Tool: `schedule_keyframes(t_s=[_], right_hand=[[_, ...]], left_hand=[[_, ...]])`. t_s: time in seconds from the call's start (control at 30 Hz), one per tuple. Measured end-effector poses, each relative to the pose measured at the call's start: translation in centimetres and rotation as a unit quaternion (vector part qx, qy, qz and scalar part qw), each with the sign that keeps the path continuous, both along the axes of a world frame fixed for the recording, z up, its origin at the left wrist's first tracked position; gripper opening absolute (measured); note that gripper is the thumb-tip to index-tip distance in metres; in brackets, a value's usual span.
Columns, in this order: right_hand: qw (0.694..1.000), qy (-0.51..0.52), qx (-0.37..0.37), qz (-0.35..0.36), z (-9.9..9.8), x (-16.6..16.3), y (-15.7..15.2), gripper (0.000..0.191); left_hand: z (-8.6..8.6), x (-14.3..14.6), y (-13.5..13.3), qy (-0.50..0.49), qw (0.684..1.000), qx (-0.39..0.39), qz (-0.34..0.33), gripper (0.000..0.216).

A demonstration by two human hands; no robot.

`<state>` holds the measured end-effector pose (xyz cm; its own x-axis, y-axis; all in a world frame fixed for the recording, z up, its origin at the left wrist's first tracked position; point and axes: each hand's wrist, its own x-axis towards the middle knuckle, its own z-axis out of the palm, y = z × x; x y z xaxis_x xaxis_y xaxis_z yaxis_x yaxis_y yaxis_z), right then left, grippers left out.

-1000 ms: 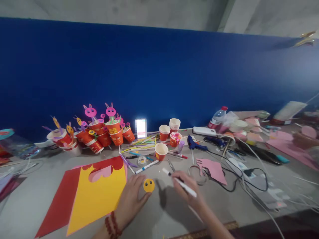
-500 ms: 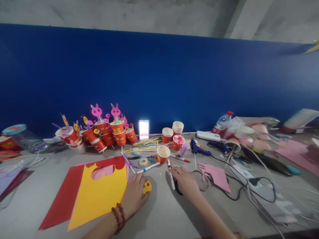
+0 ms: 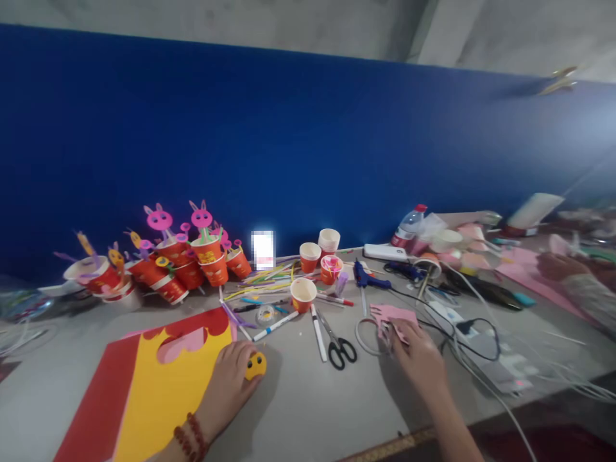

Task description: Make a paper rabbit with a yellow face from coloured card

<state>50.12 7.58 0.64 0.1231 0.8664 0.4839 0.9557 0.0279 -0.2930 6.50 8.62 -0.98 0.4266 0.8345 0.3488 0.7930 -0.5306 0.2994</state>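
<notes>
My left hand [image 3: 231,378] rests on the grey table beside the yellow paper sheet [image 3: 168,391], fingers closed on a small yellow paper disc with black dots [image 3: 255,366]. My right hand [image 3: 418,350] lies palm down on the pink paper cutout [image 3: 392,313], fingers bent over its near part. A white marker [image 3: 317,324] and black-handled scissors [image 3: 337,343] lie on the table between my hands, touched by neither.
Red cups with pink and yellow paper animals [image 3: 192,256] crowd the back left. Loose cups [image 3: 303,294], straws, a blue glue gun [image 3: 363,276], a water bottle [image 3: 407,228] and tangled cables [image 3: 476,340] fill the middle and right. Another person's hand [image 3: 558,266] works at far right.
My right hand has let the white marker down on the table and moved right onto the pink cutout. My left hand stays on the yellow disc.
</notes>
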Motion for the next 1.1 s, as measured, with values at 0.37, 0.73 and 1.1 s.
schedule_keyframes(t_s=[0.37,0.73,1.1], right_hand=[[0.975,-0.093,-0.123,-0.159,-0.5,3.8,-1.4,0.052],[0.994,-0.051,-0.002,-0.098,-1.1,4.7,-1.4,0.042],[0.927,0.299,0.122,0.19,2.3,-8.1,-1.7,0.018]], left_hand=[[-1.2,-3.1,0.5,0.068,0.995,0.076,0.012,0.028],[-0.7,-4.4,1.0,0.009,0.998,0.017,0.065,0.031],[-0.2,-3.7,0.8,-0.01,0.997,0.009,0.081,0.042]])
